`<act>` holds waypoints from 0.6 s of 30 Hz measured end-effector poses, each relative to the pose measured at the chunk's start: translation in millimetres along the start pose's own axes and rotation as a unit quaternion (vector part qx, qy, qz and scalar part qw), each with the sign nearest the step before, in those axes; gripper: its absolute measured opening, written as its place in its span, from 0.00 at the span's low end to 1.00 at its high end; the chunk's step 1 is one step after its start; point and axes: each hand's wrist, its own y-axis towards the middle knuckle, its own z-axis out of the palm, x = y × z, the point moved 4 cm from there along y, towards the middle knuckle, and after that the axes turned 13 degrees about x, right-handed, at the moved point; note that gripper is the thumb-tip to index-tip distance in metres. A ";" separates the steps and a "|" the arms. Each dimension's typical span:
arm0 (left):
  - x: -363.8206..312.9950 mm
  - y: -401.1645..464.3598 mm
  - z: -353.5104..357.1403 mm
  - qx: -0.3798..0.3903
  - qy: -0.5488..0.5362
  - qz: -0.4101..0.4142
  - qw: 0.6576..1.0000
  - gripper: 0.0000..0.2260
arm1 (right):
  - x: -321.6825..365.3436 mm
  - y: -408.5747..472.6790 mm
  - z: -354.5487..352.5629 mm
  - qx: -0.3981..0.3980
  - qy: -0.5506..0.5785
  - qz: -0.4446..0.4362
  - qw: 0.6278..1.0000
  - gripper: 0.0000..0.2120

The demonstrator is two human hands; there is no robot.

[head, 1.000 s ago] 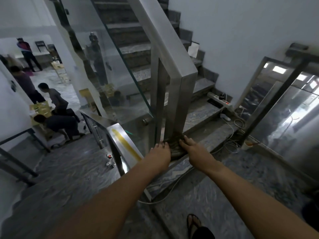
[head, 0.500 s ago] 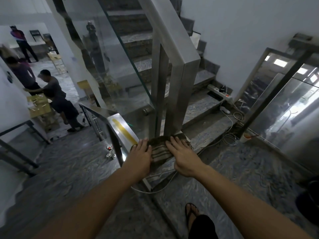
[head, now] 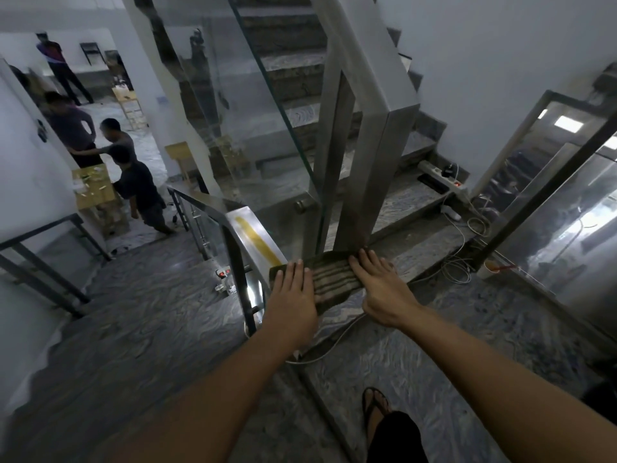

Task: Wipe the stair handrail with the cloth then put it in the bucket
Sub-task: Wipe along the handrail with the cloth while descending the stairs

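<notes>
While both bare forearms stretch forward and down from the camera, the dark striped rectangular cloth lies spread flat on the grey marbled stone step at the foot of the brushed steel square handrail post. The left hand lies palm down on the left end of the cloth, fingers straight and together, gripping nothing. The right hand presses flat on the right end in the same way, fingers extended, thumb off the cloth's near edge. The far edge of the cloth touches the base of the post, and striped fabric shows between the two hands. A clear glass balustrade panel runs up to the left of the post beside the rising stairs. A second, lower steel rail bearing a yellow strip ends just left of the cloth. A white cable trails across the step below the hands. A foot in a dark sandal stands on the landing, near the bottom edge.
</notes>
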 end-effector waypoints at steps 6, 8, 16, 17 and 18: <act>47.8 8.3 -16.0 0.033 -0.020 0.001 0.999 0.27 | 47.2 -15.4 14.2 0.016 -0.040 -0.022 0.999 0.36; 60.6 14.7 -22.0 0.039 -0.022 0.011 0.999 0.27 | 65.5 -21.1 15.8 0.030 -0.040 -0.027 0.998 0.36; 99.2 39.8 -41.2 0.037 -0.023 0.051 0.998 0.24 | 111.2 -25.4 4.1 -0.024 -0.063 -0.079 0.995 0.29; 102.8 41.8 -42.5 0.041 -0.012 0.053 0.998 0.24 | 109.0 -22.8 1.8 -0.040 -0.068 -0.099 0.992 0.28; 106.0 44.1 -43.9 0.044 -0.002 0.054 0.998 0.25 | 105.9 -19.6 1.4 -0.038 -0.064 -0.124 0.989 0.28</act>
